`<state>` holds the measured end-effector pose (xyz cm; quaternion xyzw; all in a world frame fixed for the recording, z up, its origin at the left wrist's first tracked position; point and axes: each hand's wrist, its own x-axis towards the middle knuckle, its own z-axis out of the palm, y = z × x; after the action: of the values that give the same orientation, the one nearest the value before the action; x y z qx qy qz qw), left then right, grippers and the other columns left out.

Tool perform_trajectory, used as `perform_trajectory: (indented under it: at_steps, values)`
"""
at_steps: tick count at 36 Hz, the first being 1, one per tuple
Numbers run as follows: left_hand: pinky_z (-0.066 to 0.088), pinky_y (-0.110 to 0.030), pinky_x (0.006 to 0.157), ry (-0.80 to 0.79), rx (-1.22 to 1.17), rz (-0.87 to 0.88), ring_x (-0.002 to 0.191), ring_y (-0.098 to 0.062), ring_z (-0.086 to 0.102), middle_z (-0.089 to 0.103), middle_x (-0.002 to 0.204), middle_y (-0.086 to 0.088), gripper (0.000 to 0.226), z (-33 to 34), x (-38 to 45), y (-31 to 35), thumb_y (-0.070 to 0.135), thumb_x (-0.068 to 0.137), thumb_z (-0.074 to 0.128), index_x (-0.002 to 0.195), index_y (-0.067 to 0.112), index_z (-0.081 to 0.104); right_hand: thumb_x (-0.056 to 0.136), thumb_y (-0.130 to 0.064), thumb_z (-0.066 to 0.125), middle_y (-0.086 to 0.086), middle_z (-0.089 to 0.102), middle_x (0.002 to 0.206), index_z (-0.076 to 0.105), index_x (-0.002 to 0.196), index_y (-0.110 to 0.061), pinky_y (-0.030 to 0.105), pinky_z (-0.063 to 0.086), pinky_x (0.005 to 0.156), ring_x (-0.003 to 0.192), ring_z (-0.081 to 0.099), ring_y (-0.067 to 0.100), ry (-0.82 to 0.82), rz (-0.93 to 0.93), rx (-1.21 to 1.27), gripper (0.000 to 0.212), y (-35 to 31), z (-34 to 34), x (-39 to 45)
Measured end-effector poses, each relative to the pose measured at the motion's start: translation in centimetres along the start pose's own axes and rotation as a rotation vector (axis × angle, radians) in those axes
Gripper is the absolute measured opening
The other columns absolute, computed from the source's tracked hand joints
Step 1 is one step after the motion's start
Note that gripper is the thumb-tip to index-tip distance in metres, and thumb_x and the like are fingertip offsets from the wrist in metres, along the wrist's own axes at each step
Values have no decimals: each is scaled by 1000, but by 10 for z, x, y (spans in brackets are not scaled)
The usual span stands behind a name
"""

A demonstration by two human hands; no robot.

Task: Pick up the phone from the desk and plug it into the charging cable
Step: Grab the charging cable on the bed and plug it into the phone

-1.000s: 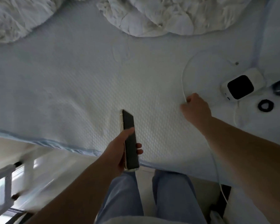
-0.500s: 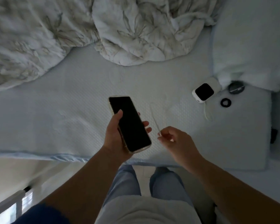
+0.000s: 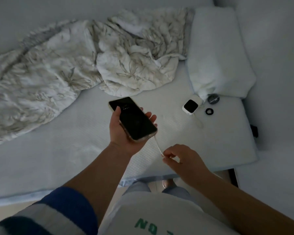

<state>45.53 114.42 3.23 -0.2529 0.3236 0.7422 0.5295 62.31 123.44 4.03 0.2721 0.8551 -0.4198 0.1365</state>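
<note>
phone (image 3: 133,119) dark-screened, pale case, left hand (image 3: 124,133) fingers clamped | cable (image 3: 158,146) plugged in, right hand (image 3: 182,160) pinching

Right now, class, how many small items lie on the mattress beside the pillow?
3: a white cube-shaped device nearest the phone, a dark round disc against the pillow's edge, and a black ring just below it. Others may hide under the pillow.

We see a person with both forearms bare, the left arm's short sleeve (image 3: 58,211) banded in dark blue and pale grey, a white top (image 3: 159,217) bearing green capital letters across its front, and light blue-grey trousers (image 3: 175,190) showing just below the top's hem.
</note>
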Motion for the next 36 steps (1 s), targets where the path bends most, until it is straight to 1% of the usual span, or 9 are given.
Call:
perform_trajectory:
  at_steps: [2, 4, 8, 10, 12, 18, 23, 31, 36]
  values:
    - [55, -42, 80, -63, 41, -25, 91, -29, 68, 70, 94, -15, 68, 6, -9, 2, 59, 66, 55, 113, 12, 62, 83, -31, 61, -15, 61, 96, 65, 100, -30, 11, 35, 77, 88, 52, 3, -92, 105, 128, 18, -3, -4, -5]
    - [55, -40, 80, -136, 100, -65, 88, -28, 67, 70, 93, -14, 68, 11, -18, 2, 60, 68, 53, 116, 12, 59, 83, -24, 61, -21, 60, 101, 58, 103, -40, 11, 40, 78, 93, 55, -2, -193, 234, 523, 26, -13, -12, -7]
    - [55, -40, 81, -264, 194, -142, 89, -28, 67, 70, 95, -14, 69, 17, -36, 1, 61, 69, 53, 118, 12, 58, 93, -18, 40, 5, 66, 104, 55, 103, -18, 32, 49, 84, 97, 63, 20, -92, 461, 1433, 18, -28, -29, 3]
    - [55, -40, 82, -299, 245, -159, 89, -27, 66, 67, 99, -13, 73, 20, -45, 0, 60, 68, 55, 123, 12, 55, 89, -21, 44, 13, 65, 104, 54, 94, -10, 37, 51, 82, 90, 64, 26, -25, 515, 1667, 16, -34, -39, 10]
    - [54, -40, 82, -309, 296, -186, 87, -26, 65, 66, 99, -13, 75, 21, -52, -2, 60, 68, 54, 126, 12, 52, 87, -25, 51, 15, 63, 100, 51, 101, -4, 36, 54, 75, 84, 65, 26, 99, 547, 1777, 26, -41, -47, 17]
    - [55, -40, 78, -290, 405, -277, 84, -29, 66, 70, 93, -16, 71, 7, -62, -3, 60, 67, 54, 119, 12, 59, 92, -24, 47, 7, 57, 73, 49, 82, -7, 25, 47, 52, 60, 56, 15, 445, 591, 1763, 20, -52, -63, 30]
    - [56, -41, 76, -252, 422, -291, 83, -31, 67, 70, 91, -18, 70, -9, -66, 1, 58, 64, 57, 116, 10, 61, 92, -16, 46, 1, 45, 60, 59, 84, -12, 14, 24, 29, 31, 32, 4, 585, 471, 1551, 16, -57, -69, 25]
    - [53, -44, 77, -149, 382, -123, 90, -33, 69, 73, 93, -19, 73, 6, -59, 20, 59, 59, 58, 114, 11, 61, 90, -27, 50, -10, 38, 41, 69, 85, -23, 15, 26, 32, 34, 28, 2, 436, 306, 1253, 19, -76, -42, -10]
    - [56, -49, 76, -173, 159, -34, 97, -34, 67, 70, 107, -19, 65, 29, -53, 31, 65, 68, 54, 114, 20, 52, 91, -18, 49, -9, 61, 54, 67, 76, -26, 19, 45, 56, 53, 53, 5, 402, 273, 948, 25, -87, -22, -29]
